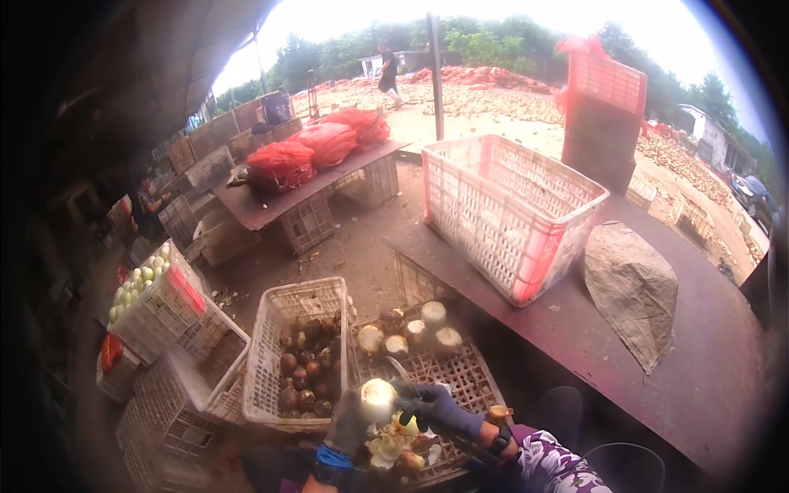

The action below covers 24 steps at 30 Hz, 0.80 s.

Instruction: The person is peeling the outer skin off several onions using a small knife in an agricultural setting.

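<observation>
My left hand [348, 421], in a dark glove, is closed around a peeled white onion [378, 393]. From the right, my gloved right hand [444, 409] reaches to the onion with curled fingers. The curved metal blade of a knife [399, 368] shows just above those fingers; its handle is hidden. Below both hands, onion peels and scraps [399, 450] lie on an upturned plastic crate [472, 382]. Several pale trimmed onions [415, 330] sit at its far end. Beside it, a crate [256, 386] holds many brown, unpeeled onions [308, 370].
Stacked crates [173, 403] stand at left, one with peeled onions [136, 287]. To the right, a large crate [509, 222] and a cloth sack [631, 287] rest on a dark table [699, 353]. Red mesh bags [320, 148] lie on another table. A person [388, 74] is outside.
</observation>
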Available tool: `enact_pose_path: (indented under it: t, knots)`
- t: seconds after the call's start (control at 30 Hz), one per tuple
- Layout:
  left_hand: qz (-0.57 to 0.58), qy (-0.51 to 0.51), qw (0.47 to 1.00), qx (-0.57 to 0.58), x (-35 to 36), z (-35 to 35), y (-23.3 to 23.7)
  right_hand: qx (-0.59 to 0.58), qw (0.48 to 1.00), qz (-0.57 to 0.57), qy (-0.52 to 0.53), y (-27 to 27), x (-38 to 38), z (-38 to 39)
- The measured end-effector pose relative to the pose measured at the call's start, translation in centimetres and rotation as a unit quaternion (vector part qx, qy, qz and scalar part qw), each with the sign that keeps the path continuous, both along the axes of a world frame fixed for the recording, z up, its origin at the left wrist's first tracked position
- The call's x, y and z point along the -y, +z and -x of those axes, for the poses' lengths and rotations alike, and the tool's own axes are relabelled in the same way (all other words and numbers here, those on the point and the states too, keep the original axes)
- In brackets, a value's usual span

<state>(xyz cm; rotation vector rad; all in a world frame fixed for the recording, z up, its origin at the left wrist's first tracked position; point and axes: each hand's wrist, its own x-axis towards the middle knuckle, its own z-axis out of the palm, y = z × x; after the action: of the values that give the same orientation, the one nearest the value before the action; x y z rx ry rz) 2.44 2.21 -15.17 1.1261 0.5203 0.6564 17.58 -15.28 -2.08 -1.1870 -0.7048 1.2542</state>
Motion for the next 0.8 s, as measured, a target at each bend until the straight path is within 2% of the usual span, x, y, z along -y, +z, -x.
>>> enact_pose_path:
  t: [0.03, 0.07, 0.17, 0.2, 0.33, 0.4, 0.5, 0.6, 0.73, 0.8]
  knots:
    - [-0.013, 0.026, 1.0, -0.001, -0.2, -0.1, -0.7, 0.013, 1.0, -0.002, -0.003, -0.1, 0.0, 0.1]
    - [0.026, 0.037, 0.999, 0.012, 0.0, -0.1, -1.5, 0.026, 1.0, -0.004, -0.006, -0.2, 0.0, 0.2]
    - [0.138, 0.023, 0.989, 0.056, 0.2, -0.1, -1.5, 0.054, 0.998, -0.029, -0.015, -0.7, 0.0, 0.4]
    - [0.143, 0.008, 0.988, 0.053, 0.3, -0.1, -1.0, 0.062, 0.997, -0.042, -0.018, -0.9, -0.1, 0.4]
    - [0.138, -0.044, 0.989, 0.022, 3.0, -0.2, 5.8, 0.084, 0.996, -0.029, -0.023, -1.1, -0.2, 0.4]
    - [0.224, -0.051, 0.972, 0.056, 4.5, -0.4, 9.0, 0.11, 0.993, -0.019, -0.026, -1.1, -0.2, 0.5]
    - [0.23, -0.059, 0.97, 0.061, 5.1, -0.5, 10.1, 0.124, 0.99, -0.041, -0.052, -2.3, -0.3, 0.7]
    - [0.135, -0.101, 0.984, 0.051, 5.4, -0.1, 11.6, 0.187, 0.978, -0.068, -0.056, -2.3, -0.4, 0.6]
    - [0.197, -0.083, 0.976, 0.037, 4.8, 0.2, 11.1, 0.251, 0.955, -0.128, -0.093, -3.6, -0.9, 0.5]
    - [0.235, -0.104, 0.964, 0.074, 4.5, 0.1, 11.0, 0.211, 0.97, -0.071, -0.093, -1.7, -0.7, 0.4]
